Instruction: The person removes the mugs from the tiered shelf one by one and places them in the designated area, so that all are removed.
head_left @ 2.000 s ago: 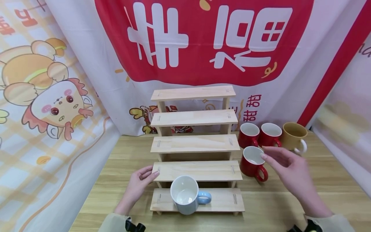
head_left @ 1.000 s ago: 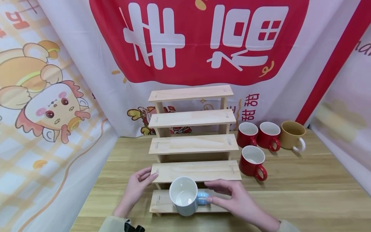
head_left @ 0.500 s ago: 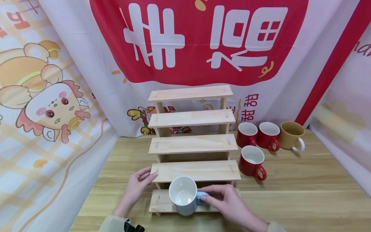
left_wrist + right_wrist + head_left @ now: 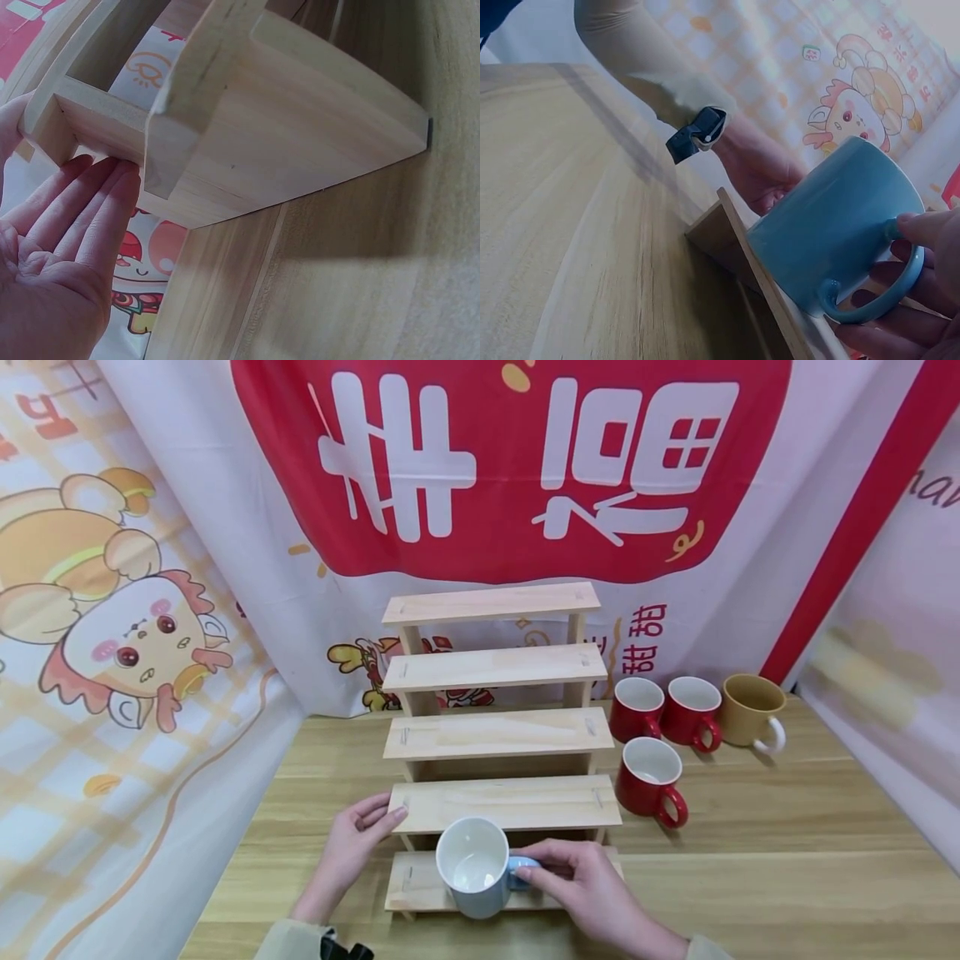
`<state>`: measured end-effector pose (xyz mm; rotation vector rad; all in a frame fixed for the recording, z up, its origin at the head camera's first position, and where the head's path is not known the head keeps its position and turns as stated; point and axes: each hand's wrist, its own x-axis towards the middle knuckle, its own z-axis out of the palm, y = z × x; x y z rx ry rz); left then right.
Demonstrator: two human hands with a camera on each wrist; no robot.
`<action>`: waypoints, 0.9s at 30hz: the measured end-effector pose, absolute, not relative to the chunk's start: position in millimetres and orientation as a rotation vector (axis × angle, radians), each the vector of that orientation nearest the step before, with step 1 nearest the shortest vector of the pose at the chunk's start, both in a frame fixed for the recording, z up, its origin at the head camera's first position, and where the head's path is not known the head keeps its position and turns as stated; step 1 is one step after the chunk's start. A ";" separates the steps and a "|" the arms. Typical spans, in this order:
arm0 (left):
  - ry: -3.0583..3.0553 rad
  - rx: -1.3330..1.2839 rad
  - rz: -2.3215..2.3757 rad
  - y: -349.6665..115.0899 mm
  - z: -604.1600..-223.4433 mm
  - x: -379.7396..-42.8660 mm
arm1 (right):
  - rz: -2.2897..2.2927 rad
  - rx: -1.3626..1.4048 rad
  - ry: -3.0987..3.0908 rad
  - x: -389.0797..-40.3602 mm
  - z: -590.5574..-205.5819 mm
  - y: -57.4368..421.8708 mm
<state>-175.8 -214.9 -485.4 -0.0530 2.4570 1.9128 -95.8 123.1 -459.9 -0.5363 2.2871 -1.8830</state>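
A light blue mug (image 4: 474, 870) with a white inside stands upright on the lowest step of the stepped wooden shelf (image 4: 480, 731). My right hand (image 4: 588, 889) pinches its blue handle (image 4: 889, 296) between thumb and fingers, as the right wrist view shows from close by. At the shelf's left side, my left hand (image 4: 358, 835) grips the end of the second step from the bottom. Its thumb lies on top of the board, and in the left wrist view the fingers (image 4: 105, 195) reach under the wood.
Right of the shelf stand several mugs: a red mug (image 4: 647, 781) in front, two more red ones (image 4: 636, 714) behind it, and a tan mug (image 4: 750, 714) with a white handle. Printed cloth (image 4: 315, 635) hangs behind and at both sides of the wooden table (image 4: 750, 893).
My right hand has left the front red mug, moved left to the blue mug and closed on its handle. My left hand keeps its place on the shelf.
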 end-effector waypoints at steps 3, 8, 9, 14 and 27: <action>2.453 -0.057 1.916 -215.0 -485.5 -175.3 | -1.887 -0.545 2.302 -95.3 -460.6 122.3; 2.442 -0.056 1.929 -215.3 -486.0 -174.8 | -1.889 -0.535 2.296 -93.9 -461.1 125.4; 2.442 -0.053 1.930 -215.4 -486.0 -174.8 | -1.890 -0.530 2.288 -93.4 -460.6 126.7; 2.450 -0.035 1.921 -215.7 -485.9 -175.8 | -1.909 -0.551 2.279 -91.0 -456.8 137.1; 2.452 -0.037 1.917 -214.1 -484.4 -174.8 | -1.934 -0.524 2.385 -80.9 -426.1 187.8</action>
